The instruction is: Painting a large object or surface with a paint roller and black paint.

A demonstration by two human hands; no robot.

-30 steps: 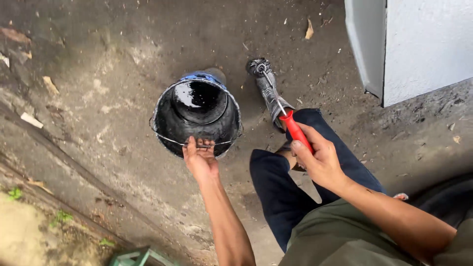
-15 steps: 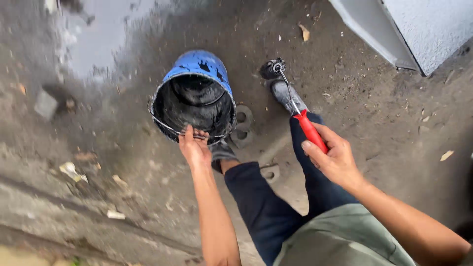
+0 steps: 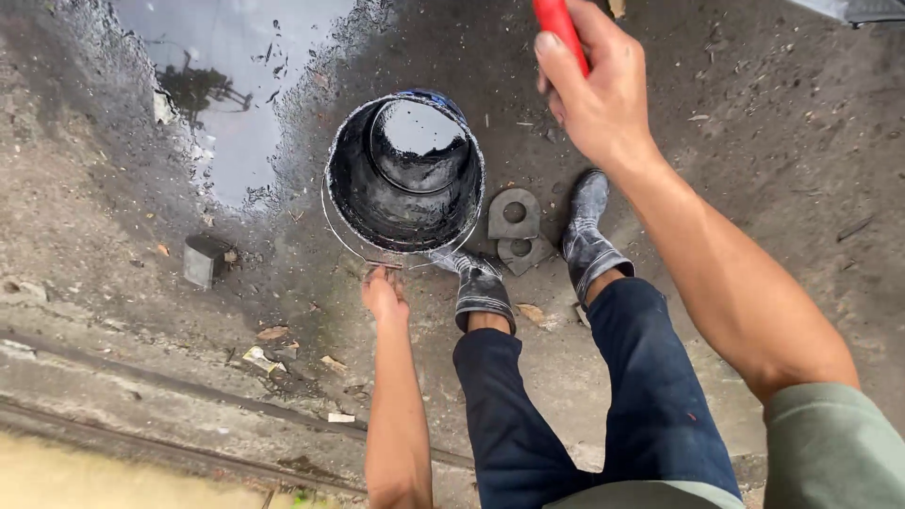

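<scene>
The round blue metal bucket (image 3: pixel 405 174), black and tarry inside, now hangs by its thin wire handle (image 3: pixel 377 259) from the left hand (image 3: pixel 384 294), whose grip is pinched shut on the wire. A moment ago the bucket stood further from the feet; it has since swung in beside the grey rubber boots (image 3: pixel 481 287). The right hand (image 3: pixel 594 94) has risen toward the top of the view, its grip wrapped tight around the red handle of a tool (image 3: pixel 558 24) whose working end is out of frame. Two grey metal plates with holes (image 3: pixel 514 226) lie on the wet concrete floor (image 3: pixel 735 188) just right of the bucket. The load looks carried, not set down.
</scene>
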